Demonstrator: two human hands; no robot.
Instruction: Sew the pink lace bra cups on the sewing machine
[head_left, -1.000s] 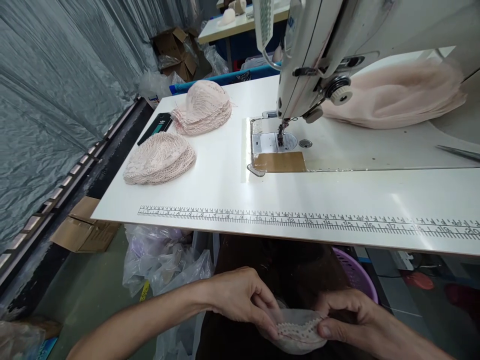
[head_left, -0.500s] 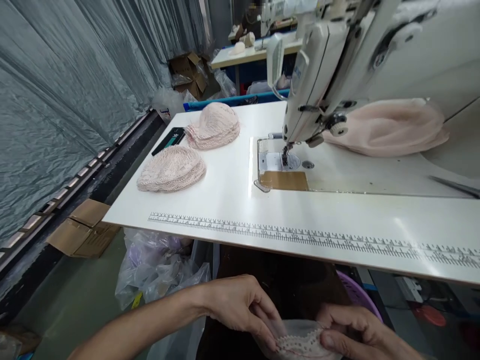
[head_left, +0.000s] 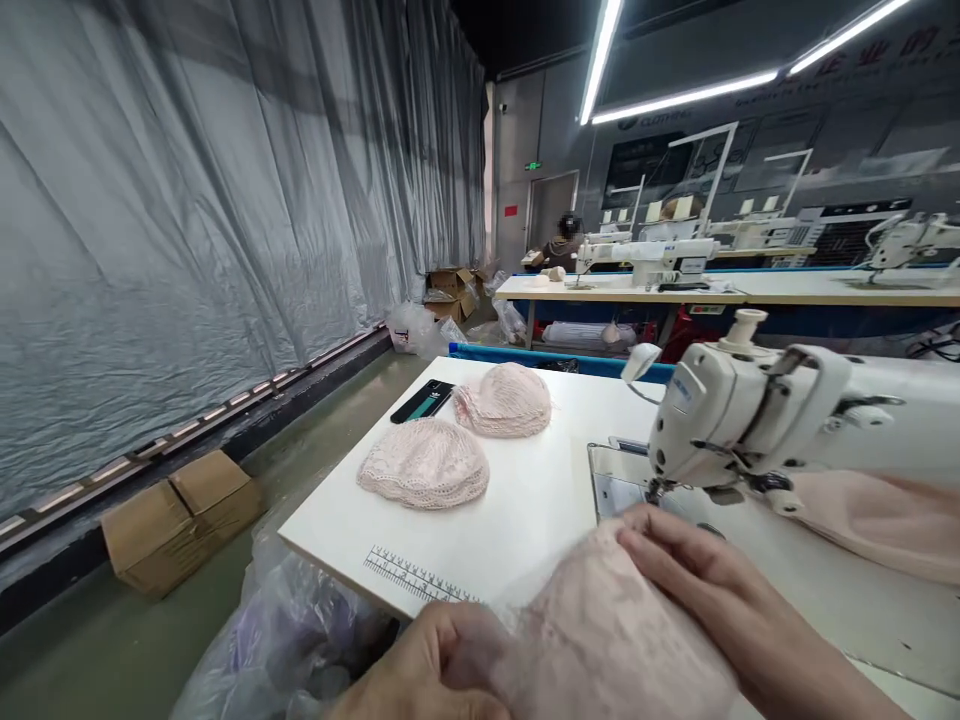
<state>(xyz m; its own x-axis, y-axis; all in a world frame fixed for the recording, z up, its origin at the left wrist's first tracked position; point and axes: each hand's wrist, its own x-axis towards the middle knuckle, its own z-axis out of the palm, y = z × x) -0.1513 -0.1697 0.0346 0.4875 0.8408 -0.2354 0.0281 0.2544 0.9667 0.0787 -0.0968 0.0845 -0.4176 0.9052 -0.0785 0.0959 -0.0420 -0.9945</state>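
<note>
A pale pink lace bra cup (head_left: 600,630), with a sheer edge, is raised in front of me at the table's front edge. My left hand (head_left: 442,660) is closed on its left side, somewhat blurred, and the fingertips are partly hidden. Thumb and fingers of my right hand (head_left: 697,575) pinch the upper right edge, close to the sewing machine (head_left: 697,410). Two stacks of similar lace cups, a front one (head_left: 424,462) and a back one (head_left: 511,400), lie on the white table (head_left: 525,510) beyond my left hand.
A dark phone-like item (head_left: 422,401) lies beside the stacks. Sheer pink fabric (head_left: 877,515) sits under the machine's arm. On the floor at left are a cardboard box (head_left: 180,520) and plastic bags (head_left: 277,630). More sewing machines (head_left: 645,258) stand behind, with a person (head_left: 568,232) far off.
Both hands have risen from below the table edge to in front of the machine, bringing the lace cup up. My view has tilted upward, showing more of the room.
</note>
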